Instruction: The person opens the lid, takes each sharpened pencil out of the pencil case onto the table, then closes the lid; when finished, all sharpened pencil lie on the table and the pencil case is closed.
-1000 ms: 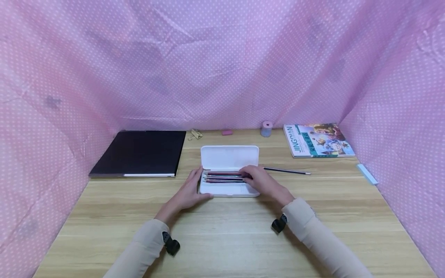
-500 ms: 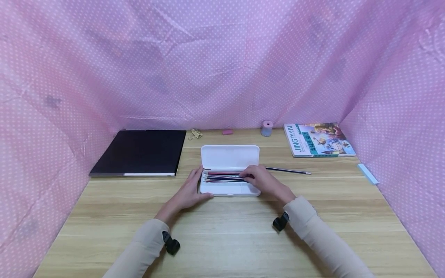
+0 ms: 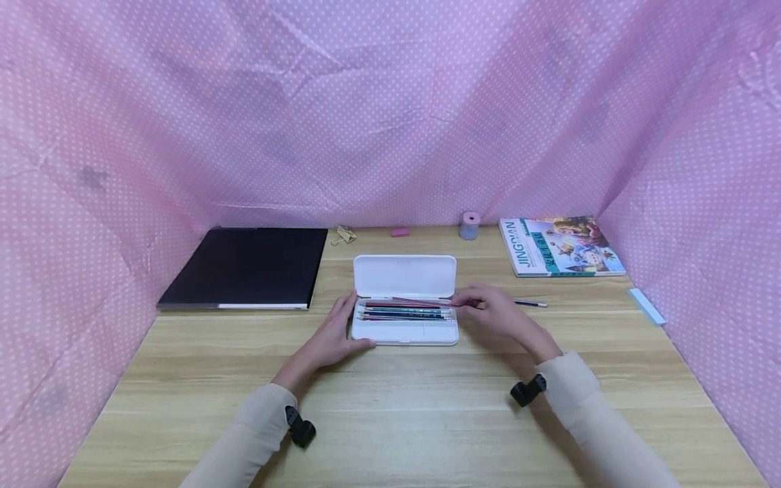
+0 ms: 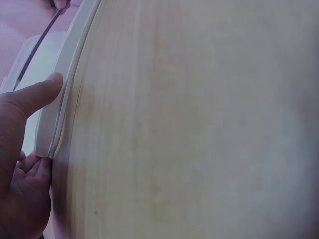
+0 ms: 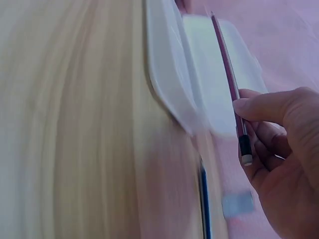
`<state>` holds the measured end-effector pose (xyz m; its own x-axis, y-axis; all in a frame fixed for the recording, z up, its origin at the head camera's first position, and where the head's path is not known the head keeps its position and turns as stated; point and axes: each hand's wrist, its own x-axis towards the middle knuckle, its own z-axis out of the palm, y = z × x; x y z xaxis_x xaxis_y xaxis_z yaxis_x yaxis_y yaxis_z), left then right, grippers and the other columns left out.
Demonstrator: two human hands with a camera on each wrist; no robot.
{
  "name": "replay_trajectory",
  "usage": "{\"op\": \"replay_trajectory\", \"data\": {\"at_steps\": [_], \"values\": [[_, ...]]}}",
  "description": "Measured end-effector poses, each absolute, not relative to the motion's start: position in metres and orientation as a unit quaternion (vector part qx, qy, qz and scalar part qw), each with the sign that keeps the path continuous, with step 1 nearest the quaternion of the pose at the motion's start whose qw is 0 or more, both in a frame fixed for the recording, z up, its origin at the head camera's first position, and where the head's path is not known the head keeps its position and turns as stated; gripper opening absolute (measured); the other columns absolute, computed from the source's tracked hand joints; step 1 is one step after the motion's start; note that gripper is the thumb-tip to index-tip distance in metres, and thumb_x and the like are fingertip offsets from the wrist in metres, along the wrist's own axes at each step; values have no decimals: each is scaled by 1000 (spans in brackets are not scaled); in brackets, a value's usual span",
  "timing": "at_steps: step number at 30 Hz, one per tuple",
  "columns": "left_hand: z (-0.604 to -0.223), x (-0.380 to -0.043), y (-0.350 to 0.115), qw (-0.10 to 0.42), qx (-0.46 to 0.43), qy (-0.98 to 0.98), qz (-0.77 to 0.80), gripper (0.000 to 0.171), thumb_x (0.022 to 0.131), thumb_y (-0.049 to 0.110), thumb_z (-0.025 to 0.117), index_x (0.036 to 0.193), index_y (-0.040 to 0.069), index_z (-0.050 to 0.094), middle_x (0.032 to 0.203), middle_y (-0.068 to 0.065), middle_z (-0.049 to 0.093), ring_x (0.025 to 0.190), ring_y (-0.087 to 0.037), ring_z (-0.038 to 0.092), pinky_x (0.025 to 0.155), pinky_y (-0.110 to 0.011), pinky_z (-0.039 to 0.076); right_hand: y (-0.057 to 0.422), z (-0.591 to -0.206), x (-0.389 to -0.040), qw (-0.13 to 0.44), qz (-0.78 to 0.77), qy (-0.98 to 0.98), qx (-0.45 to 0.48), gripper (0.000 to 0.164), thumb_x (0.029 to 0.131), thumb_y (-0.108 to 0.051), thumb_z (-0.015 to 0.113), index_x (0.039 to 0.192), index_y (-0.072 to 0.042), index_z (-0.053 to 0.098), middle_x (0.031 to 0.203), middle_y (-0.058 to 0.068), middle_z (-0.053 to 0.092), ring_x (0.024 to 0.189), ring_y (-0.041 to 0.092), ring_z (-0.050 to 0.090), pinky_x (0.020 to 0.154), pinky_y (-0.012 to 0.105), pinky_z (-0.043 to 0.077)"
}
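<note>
A white pencil case (image 3: 390,333) lies with its lid (image 3: 405,274) raised, several pencils (image 3: 403,314) side by side inside. My left hand (image 3: 329,337) grips its left end; in the left wrist view the thumb (image 4: 42,93) presses the front wall and the other fingers bend round the corner. Thumb and fingers of my right hand (image 3: 497,313) pinch a red striped pencil (image 5: 229,74) near its white eraser end, by the right end of the case. The pencil points left, overlapping the back of the case in the head view.
A dark pencil (image 3: 531,303) lies on the table right of the case, partly behind the right hand. Along the back are a black folder (image 3: 244,268), binder clips (image 3: 344,235), a pink eraser (image 3: 399,232), a sharpener-like cylinder (image 3: 469,226) and a book (image 3: 558,247). A light-blue strip (image 3: 647,306) lies far right.
The right hand has moved right and out of the case, drawing the red striped pencil up from the others. The left hand stays on the case.
</note>
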<state>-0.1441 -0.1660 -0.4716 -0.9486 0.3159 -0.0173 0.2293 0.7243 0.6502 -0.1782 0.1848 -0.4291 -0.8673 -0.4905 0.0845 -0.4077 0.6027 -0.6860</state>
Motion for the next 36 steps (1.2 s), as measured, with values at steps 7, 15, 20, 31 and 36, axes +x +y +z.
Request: {"op": "replay_trajectory", "data": {"at_steps": [7, 15, 20, 31, 36], "values": [[-470, -143, -166, 68, 141, 927, 342, 110, 70, 53, 73, 149, 18, 5, 145, -4, 25, 132, -19, 27, 107, -41, 26, 235, -424, -169, 6, -346, 903, -255, 24, 84, -2, 64, 100, -19, 69, 97, -2, 64, 88, 14, 57, 76, 32, 49], [-470, -143, -165, 70, 141, 926, 344, 110, 70, 53, 73, 149, 18, 5, 144, -4, 25, 132, -19, 27, 107, -41, 27, 291, -430, -160, -21, -309, 925, -219, 21, 85, -5, 64, 98, -21, 70, 99, -4, 66, 90, 9, 57, 75, 21, 48], [-471, -143, -166, 72, 137, 926, 345, 110, 70, 54, 73, 149, 20, 5, 145, -3, 25, 132, -18, 26, 107, -41, 26, 310, -439, -160, -33, -298, 929, -216, 20, 83, -4, 66, 96, -19, 71, 95, -3, 66, 87, 10, 58, 73, 19, 47], [-472, -143, -165, 72, 138, 926, 344, 111, 69, 57, 72, 149, 20, 5, 145, -3, 24, 132, -17, 26, 107, -40, 26, 317, -458, -168, -4, -283, 937, -206, 20, 84, -6, 65, 99, -19, 71, 97, -1, 65, 92, 18, 58, 79, 32, 47], [-471, -143, -165, 69, 137, 928, 341, 111, 69, 55, 72, 149, 19, 4, 144, -3, 25, 130, -17, 27, 107, -39, 27, 316, -461, -170, -8, -284, 937, -202, 20, 84, -6, 65, 98, -20, 71, 97, -1, 66, 92, 19, 58, 79, 31, 46]]}}
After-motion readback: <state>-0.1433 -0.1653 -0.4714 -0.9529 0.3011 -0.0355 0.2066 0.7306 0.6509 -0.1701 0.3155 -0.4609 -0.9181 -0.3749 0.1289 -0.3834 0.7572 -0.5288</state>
